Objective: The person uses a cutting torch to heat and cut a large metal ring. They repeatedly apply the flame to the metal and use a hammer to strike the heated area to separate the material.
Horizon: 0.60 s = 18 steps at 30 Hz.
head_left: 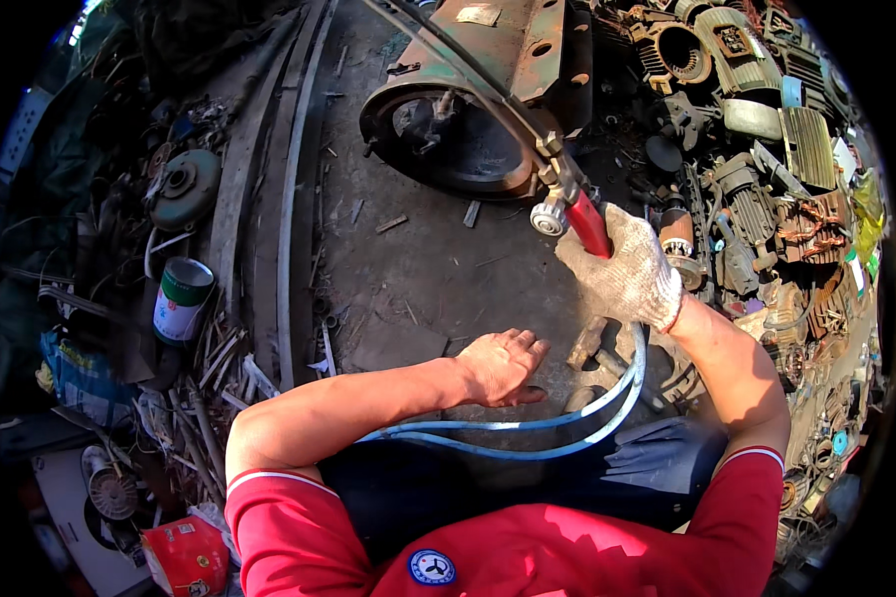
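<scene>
My right hand (622,264), in a pale knitted work glove, is wrapped round the red handle of a cutting torch (589,227). The torch's brass valves and round knob sit just beyond the glove, and its long metal tubes slant away to the upper left, over a large rusty metal housing (513,60). Two light-blue hoses (567,450) loop down from below the glove and run left over my thighs. My bare left hand (505,368) holds nothing, its fingers stretched out and thumb apart, above the hoses. Whether it rests on anything, I cannot tell.
A hammer (587,343) lies on the ground below the gloved hand. Scrap motors (742,204) and metal parts crowd the right side. On the left are long metal rails (294,189), a green-and-white can (182,300), a round metal cover (184,189) and a red box (186,555).
</scene>
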Each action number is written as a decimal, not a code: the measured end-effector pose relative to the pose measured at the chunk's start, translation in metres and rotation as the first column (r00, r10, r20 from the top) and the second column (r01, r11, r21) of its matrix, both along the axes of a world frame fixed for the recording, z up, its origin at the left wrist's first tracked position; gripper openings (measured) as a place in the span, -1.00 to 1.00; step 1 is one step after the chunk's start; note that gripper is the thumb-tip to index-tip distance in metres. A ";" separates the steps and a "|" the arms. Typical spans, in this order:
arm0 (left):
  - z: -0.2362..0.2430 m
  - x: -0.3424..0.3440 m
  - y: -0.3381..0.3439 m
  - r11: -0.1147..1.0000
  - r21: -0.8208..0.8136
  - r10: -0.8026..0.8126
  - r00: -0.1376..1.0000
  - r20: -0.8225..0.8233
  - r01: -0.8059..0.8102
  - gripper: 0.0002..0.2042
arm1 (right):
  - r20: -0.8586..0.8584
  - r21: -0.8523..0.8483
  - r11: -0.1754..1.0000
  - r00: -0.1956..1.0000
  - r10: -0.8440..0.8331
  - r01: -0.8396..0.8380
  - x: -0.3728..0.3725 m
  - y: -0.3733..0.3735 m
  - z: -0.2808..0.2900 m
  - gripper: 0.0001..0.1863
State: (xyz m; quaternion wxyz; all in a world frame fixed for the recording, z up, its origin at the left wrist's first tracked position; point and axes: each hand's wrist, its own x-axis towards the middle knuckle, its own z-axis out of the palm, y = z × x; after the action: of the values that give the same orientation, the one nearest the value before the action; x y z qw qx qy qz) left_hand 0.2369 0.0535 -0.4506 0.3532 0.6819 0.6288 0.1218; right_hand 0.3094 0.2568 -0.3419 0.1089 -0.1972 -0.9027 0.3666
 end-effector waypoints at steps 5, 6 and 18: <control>-0.001 -0.019 -0.010 0.926 0.064 0.337 0.891 0.303 -0.372 0.17 | -0.346 -0.257 0.965 0.937 -0.049 -0.044 -0.039 0.031 0.051 -0.76; 0.001 -0.019 -0.005 0.908 0.129 0.345 0.886 0.309 -0.399 0.19 | -0.526 0.026 0.979 0.831 0.184 -0.200 -0.047 0.041 0.063 -0.70; 0.116 -0.122 -0.151 0.738 0.100 0.649 0.660 -0.380 -0.668 -0.75 | -0.645 -0.749 0.556 0.590 -0.486 -0.361 -0.090 -0.051 0.037 -0.72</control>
State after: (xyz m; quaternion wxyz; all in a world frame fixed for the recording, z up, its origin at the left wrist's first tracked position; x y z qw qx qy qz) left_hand 0.1150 -0.0980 -0.3341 0.1689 0.4095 0.8922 0.0877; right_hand 0.2197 0.2061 -0.3053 0.4121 -0.0723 -0.4549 0.7862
